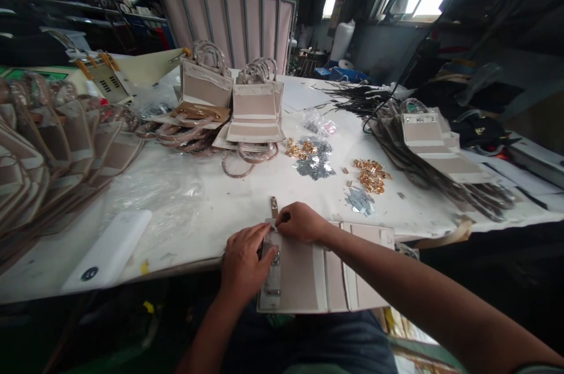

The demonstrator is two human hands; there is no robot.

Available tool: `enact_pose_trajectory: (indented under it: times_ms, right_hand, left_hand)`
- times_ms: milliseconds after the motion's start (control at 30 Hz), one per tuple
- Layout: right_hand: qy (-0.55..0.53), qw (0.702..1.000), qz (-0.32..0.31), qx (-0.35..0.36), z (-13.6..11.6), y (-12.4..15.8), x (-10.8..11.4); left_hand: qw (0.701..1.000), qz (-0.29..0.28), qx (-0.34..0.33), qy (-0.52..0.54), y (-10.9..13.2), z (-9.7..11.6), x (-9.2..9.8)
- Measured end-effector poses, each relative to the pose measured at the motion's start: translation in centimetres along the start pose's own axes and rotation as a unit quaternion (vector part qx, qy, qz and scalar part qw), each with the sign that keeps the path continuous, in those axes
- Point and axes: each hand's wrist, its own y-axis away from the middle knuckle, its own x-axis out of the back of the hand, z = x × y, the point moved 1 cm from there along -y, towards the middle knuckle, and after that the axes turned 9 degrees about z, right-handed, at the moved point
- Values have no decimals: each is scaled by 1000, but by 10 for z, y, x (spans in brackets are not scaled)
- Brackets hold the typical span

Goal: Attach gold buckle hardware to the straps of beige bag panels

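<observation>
Beige panel (308, 274) overhangs the near table (198, 209) edge toward the lap; strap tab (274, 207) lies just beyond its top. Clear white surface left of it, gold clasps (372, 174) and silver plates (315, 165) farther back, bag stacks (247, 110) behind. Left hand (244, 262) lies flat on the panel, fingers narrow on its metal fitting; right hand (302, 223) pinches the panel's top edge.

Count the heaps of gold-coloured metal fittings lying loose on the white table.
2: one gold heap beside the silver pieces near the table's middle, one gold heap further right. More may be hidden under the bag panels.
</observation>
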Motion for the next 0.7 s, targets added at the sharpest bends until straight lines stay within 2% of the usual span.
enact_pose_trajectory:
  times_ms: [167, 400, 700]
  right_hand:
    - [7, 1000, 7, 11, 7, -2, -1]
    - [53, 997, 62, 18, 16, 8, -8]
    - [39, 995, 79, 36, 28, 10, -10]
  left_hand:
    - [1000, -17, 23, 9, -13, -1, 2]
    - [986, -141, 83, -34, -55, 7, 15]
    - [963, -250, 82, -60, -91, 5, 5]
